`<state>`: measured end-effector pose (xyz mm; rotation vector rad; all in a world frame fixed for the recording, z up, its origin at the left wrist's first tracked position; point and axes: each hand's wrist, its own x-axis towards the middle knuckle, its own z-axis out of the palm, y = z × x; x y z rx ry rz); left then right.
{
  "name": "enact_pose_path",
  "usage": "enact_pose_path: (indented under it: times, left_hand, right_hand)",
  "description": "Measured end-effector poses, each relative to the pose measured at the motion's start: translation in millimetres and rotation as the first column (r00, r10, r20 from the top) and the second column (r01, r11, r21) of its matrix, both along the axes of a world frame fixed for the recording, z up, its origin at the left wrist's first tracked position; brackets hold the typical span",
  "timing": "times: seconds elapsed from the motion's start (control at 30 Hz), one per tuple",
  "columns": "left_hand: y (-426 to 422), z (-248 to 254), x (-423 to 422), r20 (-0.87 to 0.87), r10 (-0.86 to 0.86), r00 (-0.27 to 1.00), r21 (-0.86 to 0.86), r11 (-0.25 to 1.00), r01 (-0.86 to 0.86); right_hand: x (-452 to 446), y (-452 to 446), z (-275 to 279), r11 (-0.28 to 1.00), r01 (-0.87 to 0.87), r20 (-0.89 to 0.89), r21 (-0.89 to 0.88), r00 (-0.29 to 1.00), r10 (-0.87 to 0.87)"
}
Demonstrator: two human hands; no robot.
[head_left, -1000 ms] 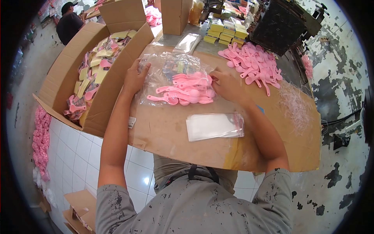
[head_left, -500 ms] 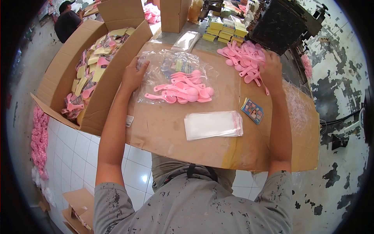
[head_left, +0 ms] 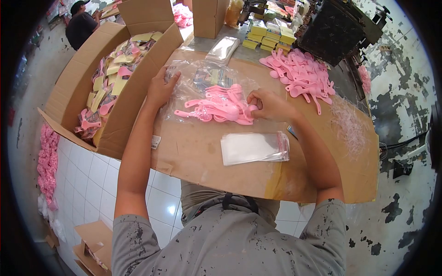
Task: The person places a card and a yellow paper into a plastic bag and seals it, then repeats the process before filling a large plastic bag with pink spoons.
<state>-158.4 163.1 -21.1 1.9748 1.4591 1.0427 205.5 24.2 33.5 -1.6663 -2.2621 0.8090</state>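
My left hand (head_left: 160, 89) rests at the left edge of a clear plastic bag (head_left: 182, 99), thumb and fingers apart. Several pink spoons (head_left: 216, 106) lie in a heap on the bag, with printed cards (head_left: 209, 78) showing through the film behind them. At the right end of this heap, my right hand (head_left: 269, 106) pinches a pink plastic spoon (head_left: 251, 111). A larger pile of pink spoons (head_left: 301, 71) lies farther back on the right. Below the bag is a stack of clear flat sleeves (head_left: 251, 148). My right forearm hides most of a small card stack (head_left: 292, 132).
A big carton (head_left: 124, 103) of packed spoons and cards stands on the left. Card bundles (head_left: 258, 30) and more clear sleeves (head_left: 222, 49) are at the back, by a black machine (head_left: 332, 30). Plastic strands (head_left: 348, 122) lie on the right. Another person (head_left: 79, 27) is far left.
My right hand has moved left from the large spoon pile to the heap on the bag, bringing a spoon. My left hand stays at the bag's edge.
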Motion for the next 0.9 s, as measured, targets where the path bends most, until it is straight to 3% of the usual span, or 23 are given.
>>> enact_pose_path:
  times: [0.2,0.23,0.33,0.43,0.53,0.63,0.73,0.8,0.87,0.9]
  left_hand:
    - [-3.3,6.0,0.8,-0.029,0.005,1.0,-0.035,0.999,-0.006]
    - [-1.0,1.3,0.6,-0.022,0.013,1.0,0.02,1.0,-0.013]
    - [8.5,-13.9,-3.3,-0.001,0.026,1.0,0.13,0.991,-0.026]
    - [8.2,-14.0,-2.2,0.021,0.012,1.0,0.125,0.992,-0.014]
    - [2.2,-5.3,-0.9,0.011,0.009,1.0,0.087,0.996,-0.01]
    - [-1.7,2.3,-1.0,-0.03,0.018,0.999,0.0,1.0,-0.018]
    - [-2.7,4.0,-0.8,-0.027,0.024,0.999,-0.011,1.0,-0.024]
    - [-3.5,5.7,0.0,-0.011,0.014,1.0,-0.03,0.999,-0.014]
    - [3.5,-2.1,-1.8,-0.011,0.01,1.0,-0.024,1.0,-0.01]
    - [6.2,-4.9,-2.4,-0.012,0.009,1.0,-0.022,1.0,-0.009]
  right_hand:
    - [10.9,-4.6,-18.5,0.982,-0.033,0.066,0.188,0.998,0.021]
    - [10.5,-5.9,-16.8,0.973,-0.051,0.059,0.223,0.997,0.039]
    - [8.6,-11.8,17.2,0.987,0.128,-0.082,-0.095,0.987,-0.136]
    - [24.0,-7.1,13.2,0.975,0.089,-0.378,-0.202,0.911,-0.162]
    - [52.0,2.7,0.2,0.978,0.079,-0.388,-0.195,0.909,-0.15]
    - [81.2,1.5,15.3,0.971,0.237,-0.261,-0.012,0.937,-0.232]
    - [117.3,2.1,41.7,0.893,0.408,-0.301,0.189,0.89,-0.343]
    - [141.8,15.7,22.2,0.62,0.355,-0.072,0.7,0.899,-0.433]
    - [136.9,17.3,15.5,0.493,0.277,-0.055,0.825,0.907,-0.417]
    - [110.2,12.1,15.1,0.568,0.307,-0.136,0.763,0.936,-0.323]
